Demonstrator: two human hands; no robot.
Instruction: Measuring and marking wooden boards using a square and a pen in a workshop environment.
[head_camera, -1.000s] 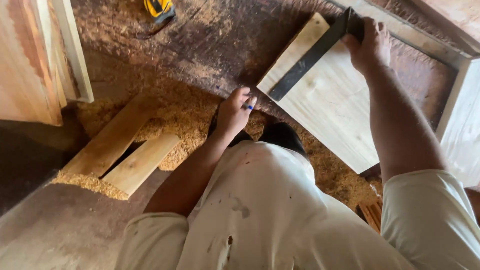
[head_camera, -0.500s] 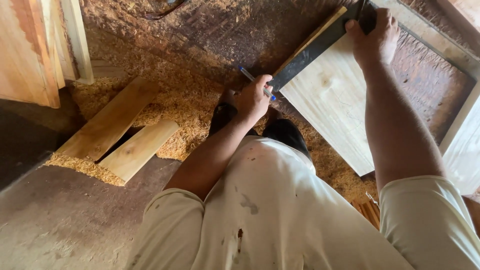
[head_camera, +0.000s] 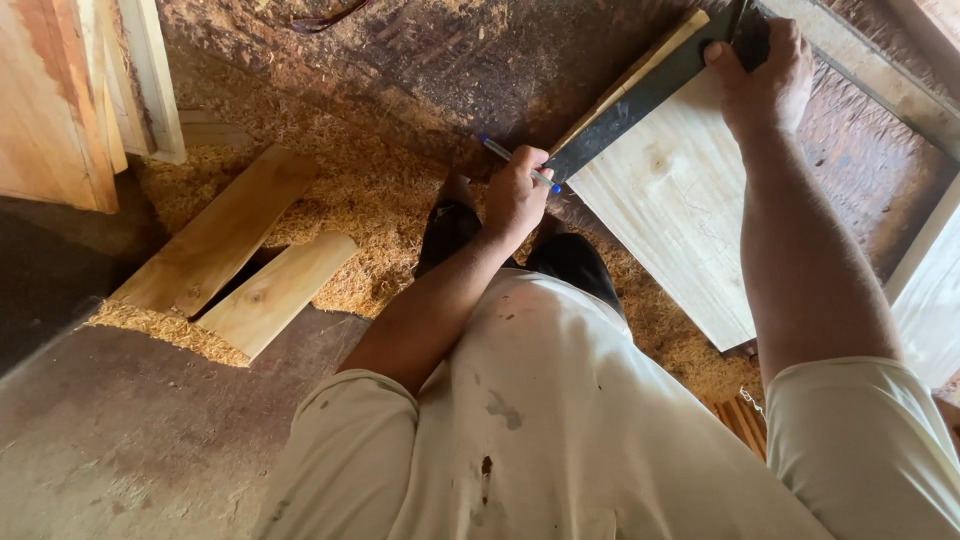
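Dusty workshop floor (head_camera: 150, 440) here, dark and worn, with a big drift of sawdust (head_camera: 370, 200) spread across the middle of it. Using the pale wooden board (head_camera: 680, 210) as the landmark: it lies flat at the upper right, and it's the biggest loose piece around. Well off to the left of the board, two short planks (head_camera: 235, 265) lie side by side in the sawdust, and further left still some upright timber panels (head_camera: 60, 100) lean at the frame edge. Along the board's upper left edge sits a long dark straightedge (head_camera: 640, 95), looks like the blade of a square. The right hand (head_camera: 765, 75) is clamped down on the far end of that straightedge at the board's top corner, fingers wrapped over it. The left hand (head_camera: 515, 190) is at the near end, just off the board's left corner, closed around a pen (head_camera: 515, 163) with a blue cap, tip right by the straightedge.
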